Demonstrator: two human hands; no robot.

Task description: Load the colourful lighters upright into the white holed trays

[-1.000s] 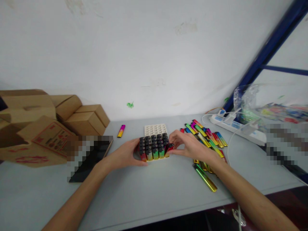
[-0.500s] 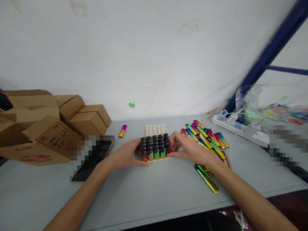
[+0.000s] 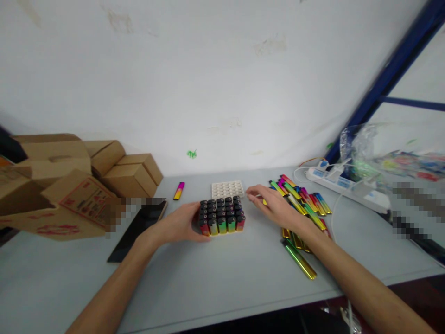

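Observation:
Black-topped lighters [image 3: 222, 217] stand upright in tight rows in a white tray, with red, silver and green bodies along the front. My left hand [image 3: 182, 222] grips this block at its left side, thumb at the front corner and fingers partly hidden behind. My right hand [image 3: 271, 204] is off the block, fingers apart and nothing seen in them, close to the right edge of a white tray with round holes [image 3: 227, 189]. That tray lies flat behind the lighters.
Loose shiny lighters [image 3: 306, 204] lie in a pile at the right, partly under my right forearm. One lighter [image 3: 179, 190] lies at the back left. Cardboard boxes [image 3: 69, 185] and a dark flat panel [image 3: 137, 229] are at the left, a power strip [image 3: 347, 188] at the right.
My right hand has let go of the lighter block's right side and moved back and to the right, beside the holed tray. The block has shifted slightly left with my left hand on it.

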